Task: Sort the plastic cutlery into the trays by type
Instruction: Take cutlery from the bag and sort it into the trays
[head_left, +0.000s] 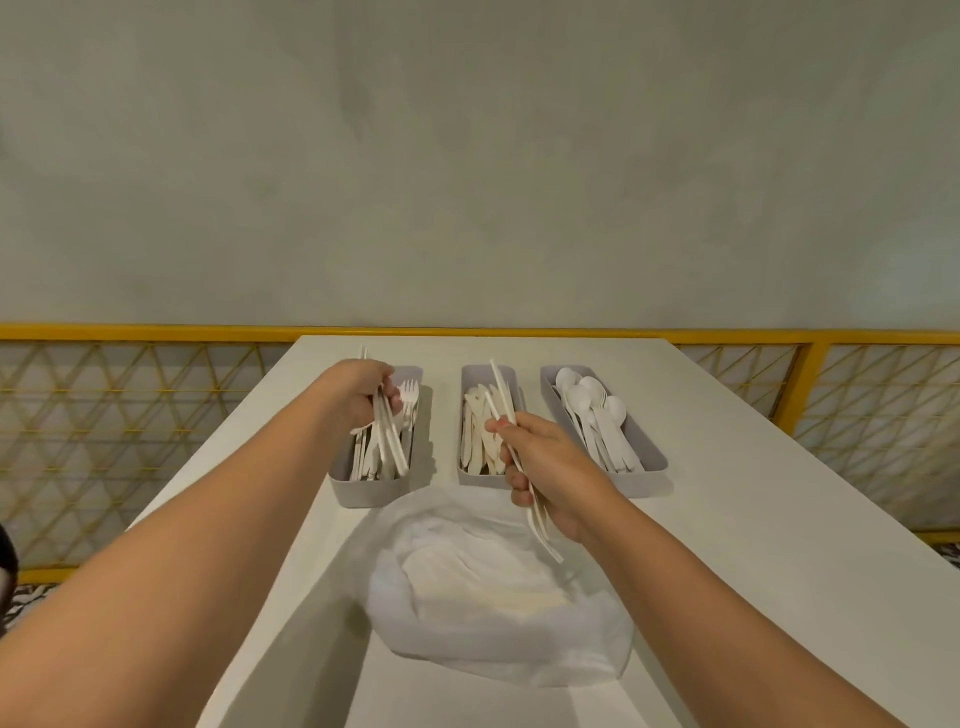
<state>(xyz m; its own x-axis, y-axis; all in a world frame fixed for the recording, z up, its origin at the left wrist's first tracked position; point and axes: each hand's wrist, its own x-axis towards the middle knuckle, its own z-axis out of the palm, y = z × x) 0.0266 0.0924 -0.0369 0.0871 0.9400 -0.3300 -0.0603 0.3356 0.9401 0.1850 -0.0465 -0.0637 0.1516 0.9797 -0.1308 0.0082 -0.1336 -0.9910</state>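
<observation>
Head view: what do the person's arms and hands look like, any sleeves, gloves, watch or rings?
The left forearm and the right forearm are bare as far as the frame shows; no sleeves appear. The left hand and the right hand wear no gloves, and neither wrist carries a watch or band. No ring shows on the visible fingers.

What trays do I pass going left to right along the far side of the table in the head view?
Tray of forks → tray of knives → tray of spoons. The left hand and right hand overlap the trays, so they are left out.
</observation>
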